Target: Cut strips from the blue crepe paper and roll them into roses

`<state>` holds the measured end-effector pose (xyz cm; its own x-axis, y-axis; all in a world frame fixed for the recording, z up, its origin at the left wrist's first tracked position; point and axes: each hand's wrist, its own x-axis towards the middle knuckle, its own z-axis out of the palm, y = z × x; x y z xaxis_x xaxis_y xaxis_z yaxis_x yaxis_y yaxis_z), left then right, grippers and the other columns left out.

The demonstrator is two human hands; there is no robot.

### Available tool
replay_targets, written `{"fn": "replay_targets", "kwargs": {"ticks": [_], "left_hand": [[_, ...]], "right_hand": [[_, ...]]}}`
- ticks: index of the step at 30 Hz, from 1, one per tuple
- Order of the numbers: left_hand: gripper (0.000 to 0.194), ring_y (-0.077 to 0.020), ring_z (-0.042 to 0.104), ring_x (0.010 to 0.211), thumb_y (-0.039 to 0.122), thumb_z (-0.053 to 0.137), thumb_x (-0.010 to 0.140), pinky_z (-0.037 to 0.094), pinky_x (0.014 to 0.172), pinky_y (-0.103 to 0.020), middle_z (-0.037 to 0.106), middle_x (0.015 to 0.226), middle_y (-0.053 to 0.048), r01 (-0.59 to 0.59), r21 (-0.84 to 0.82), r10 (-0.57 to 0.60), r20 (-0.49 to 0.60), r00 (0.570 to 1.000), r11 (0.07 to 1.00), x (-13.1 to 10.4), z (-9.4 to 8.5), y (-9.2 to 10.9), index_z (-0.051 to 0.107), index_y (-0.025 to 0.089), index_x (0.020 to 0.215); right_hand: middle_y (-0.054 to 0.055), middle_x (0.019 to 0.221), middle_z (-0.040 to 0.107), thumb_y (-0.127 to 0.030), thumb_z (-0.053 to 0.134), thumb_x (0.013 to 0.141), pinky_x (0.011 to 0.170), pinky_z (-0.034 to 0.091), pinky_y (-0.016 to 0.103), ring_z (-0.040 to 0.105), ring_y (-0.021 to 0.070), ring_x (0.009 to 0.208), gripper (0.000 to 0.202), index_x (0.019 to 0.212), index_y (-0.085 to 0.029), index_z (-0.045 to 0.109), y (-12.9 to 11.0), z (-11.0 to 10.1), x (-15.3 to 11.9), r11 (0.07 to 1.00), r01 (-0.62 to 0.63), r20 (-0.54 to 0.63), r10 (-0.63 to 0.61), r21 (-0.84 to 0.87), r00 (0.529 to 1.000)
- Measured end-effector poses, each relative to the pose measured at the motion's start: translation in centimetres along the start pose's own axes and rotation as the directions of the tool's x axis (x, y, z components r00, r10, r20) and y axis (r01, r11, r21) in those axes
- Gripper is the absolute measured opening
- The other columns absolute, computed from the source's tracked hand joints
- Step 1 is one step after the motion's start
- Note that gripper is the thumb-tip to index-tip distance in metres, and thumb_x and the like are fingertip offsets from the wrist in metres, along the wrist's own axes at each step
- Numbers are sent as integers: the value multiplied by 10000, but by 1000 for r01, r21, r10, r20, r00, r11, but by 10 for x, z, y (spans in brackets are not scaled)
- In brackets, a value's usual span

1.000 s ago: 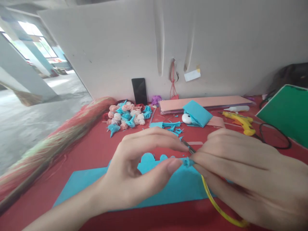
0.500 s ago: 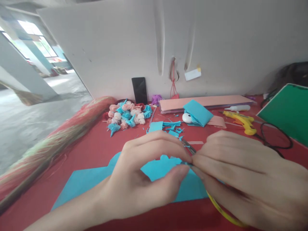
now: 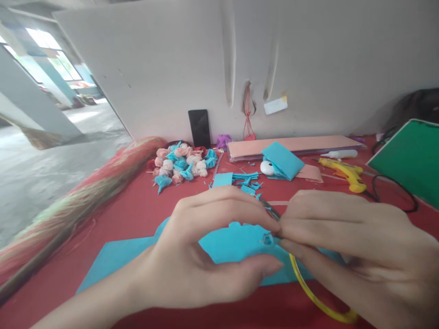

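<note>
A small rolled blue paper piece (image 3: 268, 238) is pinched between the fingertips of my right hand (image 3: 346, 242). Around its left side curves my left hand (image 3: 212, 246), thumb and fingers apart, with the fingertips close to the right fingertips. Under both hands lies a large blue paper sheet (image 3: 123, 256). The yellow handle (image 3: 308, 292) of a pair of scissors loops out beneath my right hand, and metal blades (image 3: 270, 210) show beyond the fingers. The rest of the scissors is hidden.
Paper flowers (image 3: 180, 162) are heaped at the back left, near a black phone (image 3: 199, 128). Blue scraps (image 3: 248, 183), folded blue paper (image 3: 283, 161), a yellow glue gun (image 3: 343, 172) and a green board (image 3: 408, 160) lie behind and right. A fringed bundle (image 3: 85, 201) runs along the left edge.
My left thumb has moved down and away from the fingers, releasing the blue piece, which now shows more. The yellow handle is more exposed as my right hand has shifted.
</note>
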<state>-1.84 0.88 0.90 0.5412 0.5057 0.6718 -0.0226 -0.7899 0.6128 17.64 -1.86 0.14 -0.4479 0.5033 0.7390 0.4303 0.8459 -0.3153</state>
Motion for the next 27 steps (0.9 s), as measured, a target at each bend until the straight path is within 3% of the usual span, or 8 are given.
{"fn": "replay_targets", "kwargs": {"ticks": [6,12,16,19,21,23,24,27], "left_hand": [[134,-126,661,776,31,713,732,560,750,-190,699,804,-65,-50,30,51,-15,999,998,1,2,-3,670,79,849],[145,-113,658,774,48,716,738,550,748,-186,704,815,-33,-36,90,39,-36,999,995,-3,2,-6,666,111,858],[175,-116,651,824,156,694,790,536,755,-191,712,893,5,61,115,-56,-39,998,992,-2,-4,-3,642,163,957],[89,-100,642,799,169,596,859,521,701,-173,699,883,34,118,240,-92,-116,989,964,3,-14,0,647,201,924],[136,-87,634,767,122,542,871,501,696,-159,694,836,44,118,397,-89,-93,992,910,5,-22,-4,650,204,858],[135,-95,638,731,151,539,870,501,676,-168,698,802,36,110,496,-142,27,989,861,1,-29,-14,660,196,830],[145,-108,646,722,158,536,871,506,659,-181,704,795,24,113,527,-180,78,981,842,-3,-32,-21,670,190,827],[195,-163,661,756,183,493,892,515,664,-249,709,816,-23,107,619,-253,154,955,778,-30,-38,-49,685,179,857]], "right_hand": [[-52,678,674,-174,514,910,554,527,171,650,87,637,137,805,-250,559,3,2,-3,994,-5,-47,0,-113,999],[-53,662,664,-63,549,851,552,524,184,639,91,628,160,800,-213,565,2,1,2,996,15,-44,-19,-92,999],[-63,667,659,-30,566,815,546,505,175,613,75,598,172,789,-200,581,2,2,2,999,4,-48,-6,-34,999],[-54,673,672,-28,578,806,581,497,158,619,72,617,164,788,-187,610,6,2,2,1000,-31,-31,31,-3,999],[-26,688,686,-47,566,821,582,484,171,620,80,624,144,782,-163,642,11,2,3,997,-60,66,57,41,996],[0,671,680,-77,546,844,550,453,207,599,93,600,165,757,-136,673,18,3,4,992,-98,250,74,85,965],[5,649,666,-89,536,853,538,433,226,585,102,592,190,738,-133,681,21,4,5,988,-130,373,89,87,924],[12,701,675,-113,540,851,592,424,261,603,131,669,217,708,-152,698,32,9,6,974,-222,684,126,54,718]]}}
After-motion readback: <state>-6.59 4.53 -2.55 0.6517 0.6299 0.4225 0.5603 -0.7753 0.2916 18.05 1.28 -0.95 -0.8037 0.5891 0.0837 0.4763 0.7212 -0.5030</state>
